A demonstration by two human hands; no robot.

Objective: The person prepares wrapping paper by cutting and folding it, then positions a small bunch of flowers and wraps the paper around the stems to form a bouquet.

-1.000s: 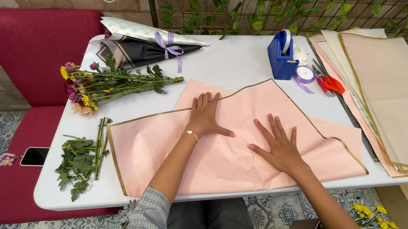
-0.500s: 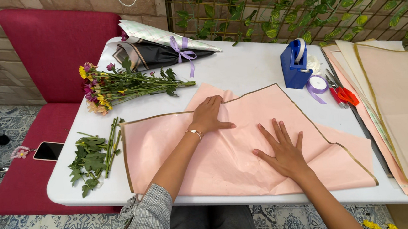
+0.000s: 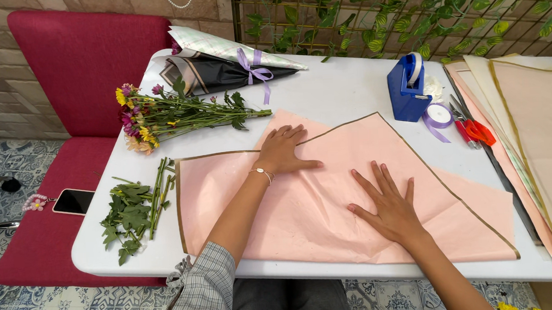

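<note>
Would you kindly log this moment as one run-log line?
left hand: flat on pink paper | right hand: flat on paper | flowers: beside paper, untouched | table

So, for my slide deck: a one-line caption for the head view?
Both hands, left hand and right hand, press flat on pink wrapping paper beside cut flowers.

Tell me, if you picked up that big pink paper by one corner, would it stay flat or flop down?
The pink paper would probably flop: it is a thin sheet with soft creases, lying flat under the left hand and right hand. It looks light, so it might slide easily on the smooth white table. It could likely crumple or tear if grabbed roughly.
</note>
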